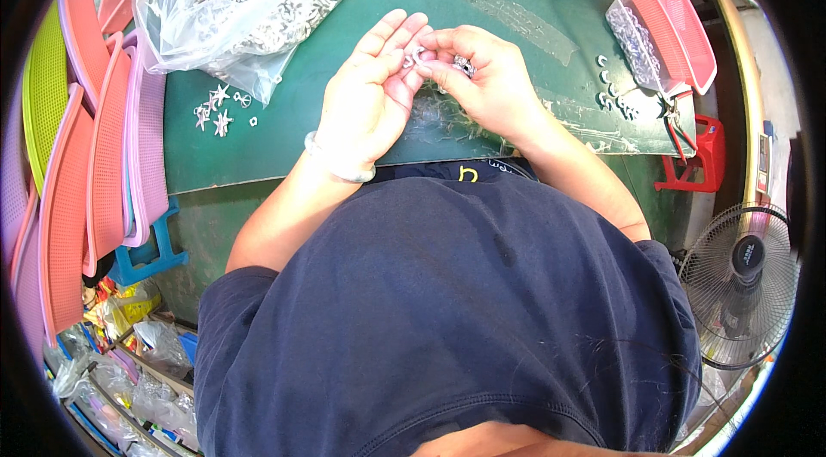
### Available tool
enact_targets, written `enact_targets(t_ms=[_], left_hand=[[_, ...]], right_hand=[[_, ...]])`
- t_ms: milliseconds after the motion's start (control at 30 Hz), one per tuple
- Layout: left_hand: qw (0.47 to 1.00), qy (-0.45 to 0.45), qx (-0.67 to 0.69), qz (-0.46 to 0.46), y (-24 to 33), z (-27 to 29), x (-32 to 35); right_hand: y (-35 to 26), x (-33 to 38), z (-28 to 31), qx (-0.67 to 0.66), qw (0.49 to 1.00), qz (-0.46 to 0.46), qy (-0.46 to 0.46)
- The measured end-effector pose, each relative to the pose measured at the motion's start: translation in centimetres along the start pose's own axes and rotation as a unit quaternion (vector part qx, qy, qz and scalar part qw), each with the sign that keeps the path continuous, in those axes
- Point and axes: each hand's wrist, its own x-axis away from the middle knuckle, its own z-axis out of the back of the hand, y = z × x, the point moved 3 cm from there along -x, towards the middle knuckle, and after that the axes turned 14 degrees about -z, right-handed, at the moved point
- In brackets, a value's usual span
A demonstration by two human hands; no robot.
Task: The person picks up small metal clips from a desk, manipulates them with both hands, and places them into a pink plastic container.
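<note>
While both hands met over the green bench point(361, 1), I saw the left hand point(372, 91) with fingers stretched and half open, its palm turned toward the right one, and a pale bracelet point(337, 166) sat on its wrist. The right hand point(482, 78) was closed in a pinch on a small silver ring piece point(416, 56), which touched the left fingertips too. More small silver pieces point(465, 66) lay bunched inside the right palm.

At 11 o'clock from the hands, a clear plastic bag point(249, 1) full of the same silver parts rested on the bench, and just below it lay a few star-shaped metal pieces point(217, 108). At 3 o'clock stood a red basket point(671, 14) with a smaller clear tray point(637, 44) of parts against it, and loose rings point(613, 89) lay beside them. Far at 9 o'clock, pink and orange baskets point(95, 156) leaned in a stack. At 4 o'clock a fan point(744, 280) stood near the floor.
</note>
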Motion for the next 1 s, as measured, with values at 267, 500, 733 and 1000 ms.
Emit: enact_targets(t_ms=[267,500,733,1000], left_hand=[[1.000,0.004,-0.027,-0.013,0.1,-0.6,0.2],[0.999,-0.018,-0.029,-0.010,0.7,-1.4,0.7],[0.989,-0.001,-0.133,-0.058,2.6,0.6,2.5],[0.718,-0.032,-0.613,-0.329,8.6,4.9,5.9]], right_hand=[[0.0,0.0,0.1,0.044,0.997,0.051,0.028],[1.6,-0.3,0.3,-0.433,0.836,-0.281,-0.185],[1.4,-0.2,0.3,-0.535,0.755,-0.308,-0.220],[2.7,-0.3,0.8,-0.688,0.630,-0.224,-0.281]])
